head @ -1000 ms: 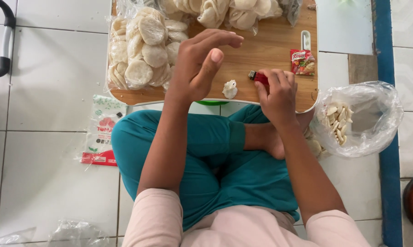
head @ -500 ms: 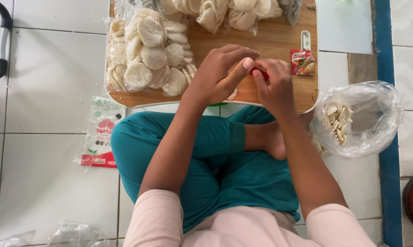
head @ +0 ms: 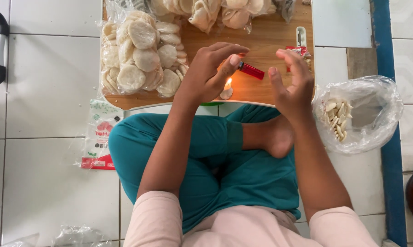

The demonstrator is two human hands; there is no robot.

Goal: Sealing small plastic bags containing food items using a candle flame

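Head view: your left hand point(head: 211, 73) pinches the red plastic lighter point(head: 251, 70), small white candle stub point(head: 226, 93) already lit on the wooden counter point(head: 270, 39). Your right hand point(head: 292, 82) hovers beside, fingers spread. Clear bags of round white crackers point(head: 140, 55) look unsealed yet.

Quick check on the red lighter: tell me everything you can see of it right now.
The red lighter is a slim, glossy body that looks like plastic, lying nearly level above the wooden board, its far end pointing right and slightly down. The left hand pinches its top end between thumb and fingers, hiding the head. The right hand is open beside it, not touching. Just below, a small lit candle stub burns on the board, apart from the lighter.
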